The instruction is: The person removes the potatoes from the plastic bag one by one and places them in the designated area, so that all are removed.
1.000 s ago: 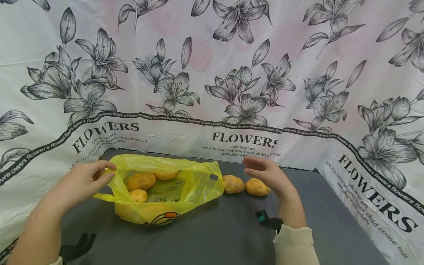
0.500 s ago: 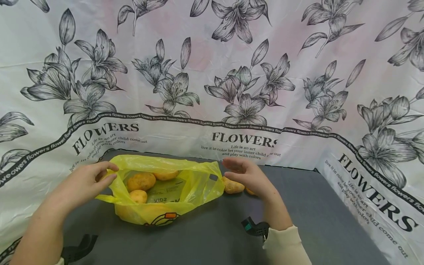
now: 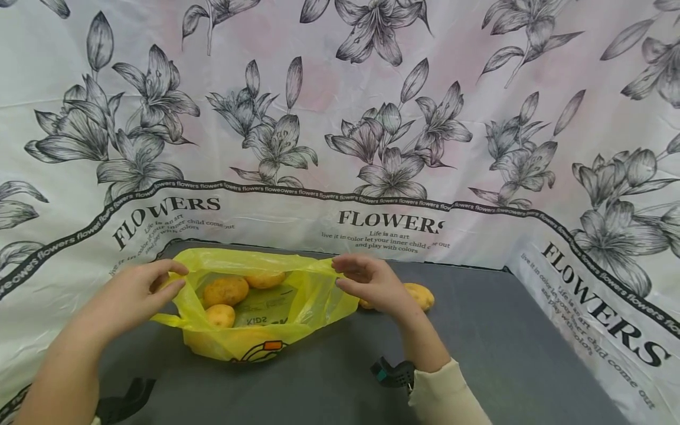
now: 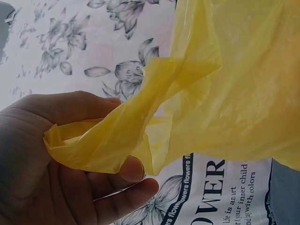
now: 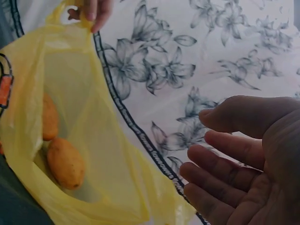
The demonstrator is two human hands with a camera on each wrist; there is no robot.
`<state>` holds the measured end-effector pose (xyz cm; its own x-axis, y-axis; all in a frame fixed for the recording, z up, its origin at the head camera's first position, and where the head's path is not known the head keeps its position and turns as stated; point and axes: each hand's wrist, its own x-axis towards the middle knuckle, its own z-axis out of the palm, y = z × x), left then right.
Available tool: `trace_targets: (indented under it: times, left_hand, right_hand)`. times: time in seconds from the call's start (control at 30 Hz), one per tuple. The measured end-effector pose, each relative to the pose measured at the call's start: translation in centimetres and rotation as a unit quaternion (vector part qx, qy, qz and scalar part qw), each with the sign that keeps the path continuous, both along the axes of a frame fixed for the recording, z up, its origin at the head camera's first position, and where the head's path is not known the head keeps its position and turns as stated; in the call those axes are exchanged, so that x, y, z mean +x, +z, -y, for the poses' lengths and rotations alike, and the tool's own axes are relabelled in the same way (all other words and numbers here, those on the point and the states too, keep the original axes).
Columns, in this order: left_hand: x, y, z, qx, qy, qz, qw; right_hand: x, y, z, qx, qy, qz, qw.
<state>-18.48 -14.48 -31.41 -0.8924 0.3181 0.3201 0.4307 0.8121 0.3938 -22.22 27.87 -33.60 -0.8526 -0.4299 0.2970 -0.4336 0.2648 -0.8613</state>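
Note:
A yellow plastic bag (image 3: 212, 337) stands with its mouth open, potatoes inside it. My left hand (image 3: 137, 295) holds the bag's left handle, and in the left wrist view the yellow plastic (image 4: 105, 147) runs between thumb and fingers. At the bag's right edge is my right hand (image 3: 376, 284), its fingers loosely bent and nothing in its grasp; in the right wrist view it appears apart from the plastic. Inside the bag lie a large potato (image 3: 225, 291), a small potato (image 3: 220, 316) and another potato (image 3: 265, 279) towards the back.
On the grey table (image 3: 510, 336), a potato (image 3: 419, 295) lies right of the bag. Another potato (image 3: 365, 304) is mostly hidden behind my right hand. A flower-printed cloth (image 3: 297, 118) hangs behind and at both sides.
My right hand has moved left from above the loose potatoes to the bag's right edge, uncovering the farther potato and covering the nearer one. My left hand stays almost still.

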Motion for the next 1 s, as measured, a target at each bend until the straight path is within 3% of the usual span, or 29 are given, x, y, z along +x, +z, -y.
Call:
trace_targets:
  times: [0.53, 1.0]
  left_hand:
    - [0.7, -0.1, 0.1, 0.001, 0.006, -0.005, 1.0000]
    - [0.8, 0.5, -0.2, -0.005, -0.001, -0.037, 0.9993]
  right_hand:
    - [-0.5, -4.4, 5.2, 0.036, 0.059, 0.035, 0.997]
    - [-0.1, -6.1, 7.8, 0.039, 0.060, 0.051, 0.996]
